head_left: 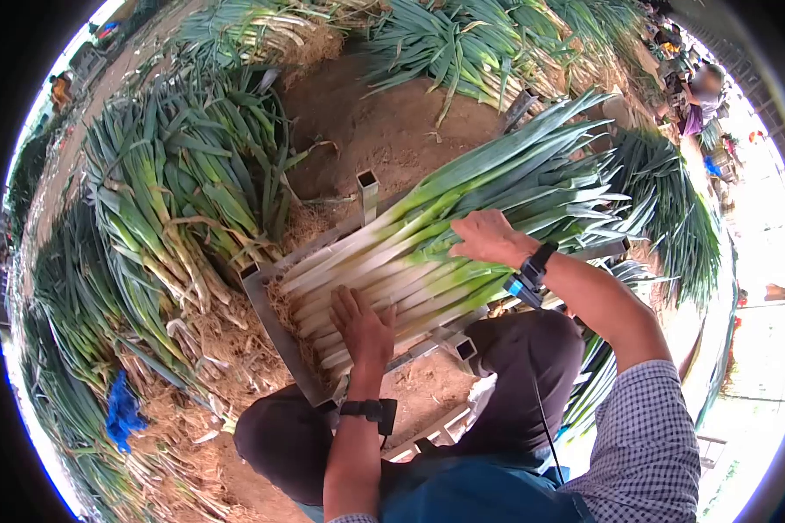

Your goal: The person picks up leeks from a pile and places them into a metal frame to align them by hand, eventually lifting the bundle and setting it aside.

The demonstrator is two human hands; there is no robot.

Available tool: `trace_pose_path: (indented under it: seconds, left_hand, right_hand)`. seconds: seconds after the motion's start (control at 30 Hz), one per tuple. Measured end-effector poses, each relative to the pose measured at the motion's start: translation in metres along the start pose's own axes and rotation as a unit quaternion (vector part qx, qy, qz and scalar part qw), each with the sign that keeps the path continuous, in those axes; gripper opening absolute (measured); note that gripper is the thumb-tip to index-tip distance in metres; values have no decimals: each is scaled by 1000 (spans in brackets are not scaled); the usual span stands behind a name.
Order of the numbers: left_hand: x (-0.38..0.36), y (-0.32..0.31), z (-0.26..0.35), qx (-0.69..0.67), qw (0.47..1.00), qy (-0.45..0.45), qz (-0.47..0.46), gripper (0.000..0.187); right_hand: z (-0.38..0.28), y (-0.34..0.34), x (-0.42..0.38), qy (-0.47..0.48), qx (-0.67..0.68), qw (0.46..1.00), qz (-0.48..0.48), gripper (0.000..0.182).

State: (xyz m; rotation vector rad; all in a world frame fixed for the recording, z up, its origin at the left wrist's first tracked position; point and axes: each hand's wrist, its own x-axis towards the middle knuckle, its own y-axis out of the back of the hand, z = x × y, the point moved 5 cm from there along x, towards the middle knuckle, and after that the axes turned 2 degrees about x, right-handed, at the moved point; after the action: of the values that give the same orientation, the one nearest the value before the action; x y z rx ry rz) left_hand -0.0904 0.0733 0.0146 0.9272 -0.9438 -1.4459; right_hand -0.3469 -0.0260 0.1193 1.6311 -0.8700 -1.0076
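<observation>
A row of leeks [392,261] lies side by side in a metal frame [275,336] in front of my knees, white shanks and roots to the left, green leaves to the upper right. My left hand [364,327] rests on the white shanks near the root end, fingers spread and laid flat. Farther up, my right hand [488,237] is on the leeks where white turns to green, its fingers curled against them. What lies under the right fingertips is partly hidden.
Large leek piles stand at left [183,174], at the back [462,44] and at right [672,209]. Square metal posts [368,193] rise from the frame. Blue plastic [124,411] lies at lower left. Another person [702,96] is at upper right.
</observation>
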Motion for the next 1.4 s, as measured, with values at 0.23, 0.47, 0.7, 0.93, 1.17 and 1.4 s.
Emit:
trace_pose_path:
  seconds: [0.23,0.47,0.7,0.93,1.17,1.4]
  left_hand:
    - [-1,-5,1,39,999,-10,-1,83]
    - [16,23,7,55,994,-26,94,79]
    - [68,9,-33,140,989,53,2,94]
    - [67,1,-34,166,982,85,-38,102]
    - [80,17,-41,160,984,57,-49,76]
    - [96,75,-61,138,982,57,-114,22]
  right_hand:
    - [19,-23,26,53,-11,996,66,31]
    - [22,-31,13,53,-24,992,110,29]
    - [30,-32,15,4,29,1000,9,29]
    - [27,-32,19,15,11,999,-50,24]
    - [32,-37,13,23,24,999,31,21]
    - [35,-33,12,21,18,999,25,23]
